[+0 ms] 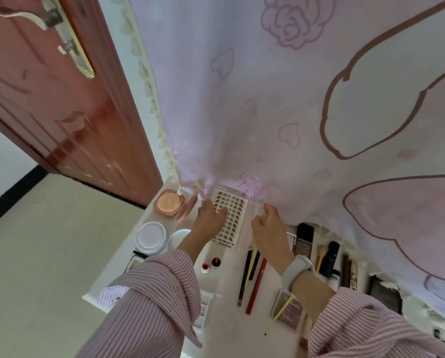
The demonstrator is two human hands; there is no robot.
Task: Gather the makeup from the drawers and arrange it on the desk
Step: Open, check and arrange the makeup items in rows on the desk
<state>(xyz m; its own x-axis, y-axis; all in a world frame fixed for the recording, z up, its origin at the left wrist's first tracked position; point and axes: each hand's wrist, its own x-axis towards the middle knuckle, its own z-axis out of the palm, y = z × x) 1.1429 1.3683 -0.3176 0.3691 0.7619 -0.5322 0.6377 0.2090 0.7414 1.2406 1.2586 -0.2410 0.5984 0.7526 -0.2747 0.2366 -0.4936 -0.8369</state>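
Two hands at centre frame. Pink printed cloth [281,99], soft, draped across upper frame. White tabletop [226,301], smooth. Lash tray [230,218], flat clear plastic, centre: left hand [209,219] resting flat on it, fingers straight; right hand [266,223] pinching its right edge. Best lowered level, square to the edge. Round peach compact [167,204], left. Slim red pencil [256,285], lower centre.

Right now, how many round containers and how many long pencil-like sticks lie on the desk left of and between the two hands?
Round containers: 5, namely peach compact, white jar, white lid, two tiny red pots.
Pencils: 3, dark, yellow, red.
Total: 8
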